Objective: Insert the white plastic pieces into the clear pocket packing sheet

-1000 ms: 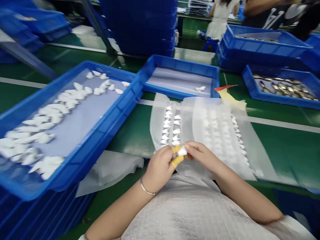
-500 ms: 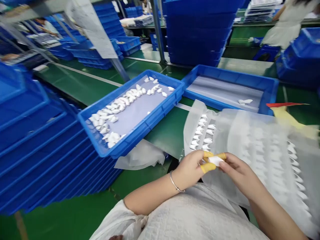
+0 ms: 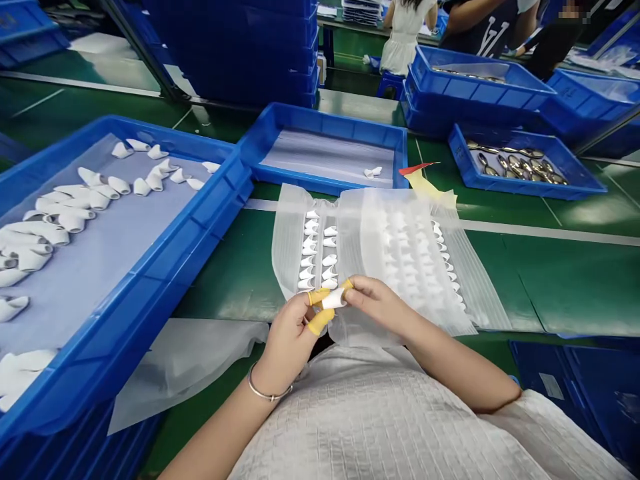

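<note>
Between my two hands, above the table's near edge, is a small white hollow piece (image 3: pixel 333 299) with a dark opening at its right end. My left hand (image 3: pixel 290 337), in yellow finger covers, pinches it from the left. The fingers of my right hand (image 3: pixel 380 305) are closed on its right end. Just beyond lies a translucent plastic sheet (image 3: pixel 353 217) with rows of similar white pieces; some show bare, others blur through the film. On the left, a blue tray (image 3: pixel 163 277) lined with pale paper holds many loose white pieces.
A second blue tray (image 3: pixel 320 181) behind the sheet holds a few white pieces. A yellow and red scrap (image 3: pixel 425 183) lies by the sheet. At right, a blue tray (image 3: pixel 540 191) holds metal spoons (image 3: pixel 525 167). Stacked blue trays (image 3: pixel 240 60) stand behind; people work beyond.
The view has swung to the right, bringing the spoon tray into sight and the left tray closer. Both hands still hold the white piece, which now shows its dark opening.
</note>
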{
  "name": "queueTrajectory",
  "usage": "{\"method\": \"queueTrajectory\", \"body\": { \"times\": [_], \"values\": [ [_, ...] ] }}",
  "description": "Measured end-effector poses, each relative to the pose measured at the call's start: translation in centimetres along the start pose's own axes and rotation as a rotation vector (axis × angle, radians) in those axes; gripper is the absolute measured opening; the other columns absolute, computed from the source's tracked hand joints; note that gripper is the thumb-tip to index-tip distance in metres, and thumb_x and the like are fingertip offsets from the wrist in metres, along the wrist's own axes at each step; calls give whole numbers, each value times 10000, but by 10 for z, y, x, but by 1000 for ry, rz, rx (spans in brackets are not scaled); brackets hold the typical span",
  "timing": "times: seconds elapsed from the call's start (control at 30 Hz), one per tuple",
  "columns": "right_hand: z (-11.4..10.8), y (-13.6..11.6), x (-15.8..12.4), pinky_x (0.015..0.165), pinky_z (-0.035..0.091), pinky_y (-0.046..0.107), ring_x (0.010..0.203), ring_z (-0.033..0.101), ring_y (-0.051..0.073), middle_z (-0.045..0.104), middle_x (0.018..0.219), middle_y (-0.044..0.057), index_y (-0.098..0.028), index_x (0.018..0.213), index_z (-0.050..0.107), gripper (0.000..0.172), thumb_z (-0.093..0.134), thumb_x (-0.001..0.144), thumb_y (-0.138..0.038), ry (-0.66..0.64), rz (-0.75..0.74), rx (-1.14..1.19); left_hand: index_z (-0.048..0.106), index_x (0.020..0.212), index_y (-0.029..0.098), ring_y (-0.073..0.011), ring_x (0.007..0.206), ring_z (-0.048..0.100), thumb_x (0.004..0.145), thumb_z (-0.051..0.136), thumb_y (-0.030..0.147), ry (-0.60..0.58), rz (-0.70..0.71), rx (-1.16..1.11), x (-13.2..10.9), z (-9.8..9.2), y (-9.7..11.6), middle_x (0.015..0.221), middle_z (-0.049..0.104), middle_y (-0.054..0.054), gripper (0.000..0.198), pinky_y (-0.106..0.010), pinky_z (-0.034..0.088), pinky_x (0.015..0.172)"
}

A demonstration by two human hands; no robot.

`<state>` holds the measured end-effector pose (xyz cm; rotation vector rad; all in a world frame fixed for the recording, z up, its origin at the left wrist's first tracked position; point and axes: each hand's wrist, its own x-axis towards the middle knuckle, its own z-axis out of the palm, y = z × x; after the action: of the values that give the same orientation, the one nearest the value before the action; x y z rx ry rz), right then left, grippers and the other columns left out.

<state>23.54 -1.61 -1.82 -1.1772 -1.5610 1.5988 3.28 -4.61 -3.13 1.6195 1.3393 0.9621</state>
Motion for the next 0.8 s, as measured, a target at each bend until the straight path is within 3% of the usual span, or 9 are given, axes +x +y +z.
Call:
{"method": "queueTrajectory", "body": {
  "times": [0.07,0.17,0.3,0.43,0.5,0.63,0.8],
  "values": [
    [1,2,3,666,425,301,685,534,156,575,718,16,-179,757,599,587,540,861,-754,-66,126,112,704,924,195,-138,618,507,896,639,344,1,82,89,0,0,1,689,557,19,165,-259,402,598],
    [1,1,4,653,399,286,655,500,137,547,687,-6,-177,731,589,545,624,829,-713,-105,187,184,696,901,193,-136,598,493,900,637,359,-1,116,124,0,0,1,664,527,26,177,-254,394,576],
    [-2,-4,-1,695,422,293,742,529,153,586,818,10,-186,865,645,402,697,849,-585,-67,9,54,697,1016,197,-129,575,495,891,646,386,-31,15,47,-2,-1,0,663,551,35,233,-243,404,556],
    [-6,-8,-8,764,439,327,832,540,188,602,889,36,-206,969,681,288,718,882,-478,18,-244,-289,683,966,190,-131,580,502,879,649,394,-53,-69,-29,-2,0,-1,669,567,28,223,-242,413,546],
    [-8,-7,-9,797,444,339,869,546,200,612,908,45,-212,1017,688,288,720,887,-467,28,-298,-344,679,958,190,-131,579,502,878,650,380,-44,-64,-19,-2,0,-1,668,566,28,208,-244,415,550],
    [-9,-2,-6,779,465,329,885,579,199,640,961,55,-206,1080,673,471,723,831,-602,7,-123,-87,678,946,198,-133,583,508,890,642,359,-5,39,68,0,0,0,670,557,30,175,-249,413,562],
    [-6,0,1,653,422,292,680,551,150,608,704,20,-170,740,649,583,598,828,-744,-59,188,145,611,760,203,-137,595,487,915,617,370,-4,172,163,2,0,2,673,526,19,228,-250,386,554]
  ]
}}
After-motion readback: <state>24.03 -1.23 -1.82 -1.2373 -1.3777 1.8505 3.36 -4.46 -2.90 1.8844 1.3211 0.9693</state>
